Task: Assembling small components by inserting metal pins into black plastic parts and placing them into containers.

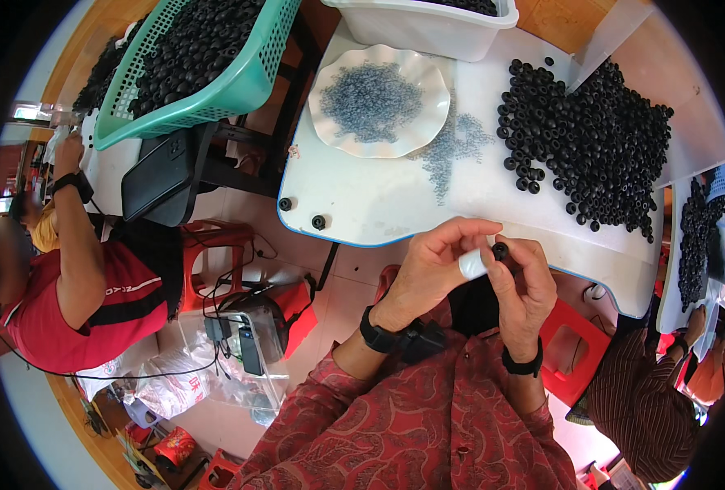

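Head view: pinching a small black ring (500, 251) between right hand (522, 282) fingertips at centre frame, left hand (432, 269) fingers curling in beside it, taped thumb touching. Possibly slipping loose, dropping floorward past the white table (379, 204) edge.

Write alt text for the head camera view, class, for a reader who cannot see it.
Both hands, left hand and right hand, pinch a small black ring above a white table. On it sit a heap of black rings and a white plate of small clear rings; a teal basket stands to the left.
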`<act>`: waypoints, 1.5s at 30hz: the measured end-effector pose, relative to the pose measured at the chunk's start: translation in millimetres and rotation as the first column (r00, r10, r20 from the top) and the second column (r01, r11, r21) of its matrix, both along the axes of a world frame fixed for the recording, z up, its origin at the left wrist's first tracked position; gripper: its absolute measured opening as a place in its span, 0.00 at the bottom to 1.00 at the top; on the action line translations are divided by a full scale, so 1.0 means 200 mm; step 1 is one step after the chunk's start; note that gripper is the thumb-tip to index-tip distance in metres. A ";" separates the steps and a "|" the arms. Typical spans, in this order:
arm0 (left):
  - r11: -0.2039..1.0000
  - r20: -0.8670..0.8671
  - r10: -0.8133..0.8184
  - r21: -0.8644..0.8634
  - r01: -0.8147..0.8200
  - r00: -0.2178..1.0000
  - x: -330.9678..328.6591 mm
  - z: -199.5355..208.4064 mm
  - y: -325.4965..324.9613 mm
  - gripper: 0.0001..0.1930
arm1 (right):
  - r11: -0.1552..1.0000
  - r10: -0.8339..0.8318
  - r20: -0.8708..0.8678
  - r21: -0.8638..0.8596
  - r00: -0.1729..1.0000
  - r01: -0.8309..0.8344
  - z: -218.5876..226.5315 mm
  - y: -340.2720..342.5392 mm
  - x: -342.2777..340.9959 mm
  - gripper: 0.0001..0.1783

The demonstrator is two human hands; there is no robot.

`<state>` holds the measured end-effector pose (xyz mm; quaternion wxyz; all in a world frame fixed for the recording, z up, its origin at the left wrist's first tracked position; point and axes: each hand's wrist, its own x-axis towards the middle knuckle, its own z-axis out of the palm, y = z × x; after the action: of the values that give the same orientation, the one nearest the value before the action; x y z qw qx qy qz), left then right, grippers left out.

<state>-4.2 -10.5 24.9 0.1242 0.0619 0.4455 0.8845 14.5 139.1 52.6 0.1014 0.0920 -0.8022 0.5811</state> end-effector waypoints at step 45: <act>0.996 0.102 0.020 0.081 -0.029 0.995 0.05 0.06 0.02 0.13 | 0.968 0.069 0.017 -0.244 0.997 -0.063 0.01 0.03 0.02 0.07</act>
<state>6.4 -6.6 37.5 0.1332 0.0166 0.4027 0.9054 17.9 144.9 54.7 0.0824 0.0981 -0.7228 0.6791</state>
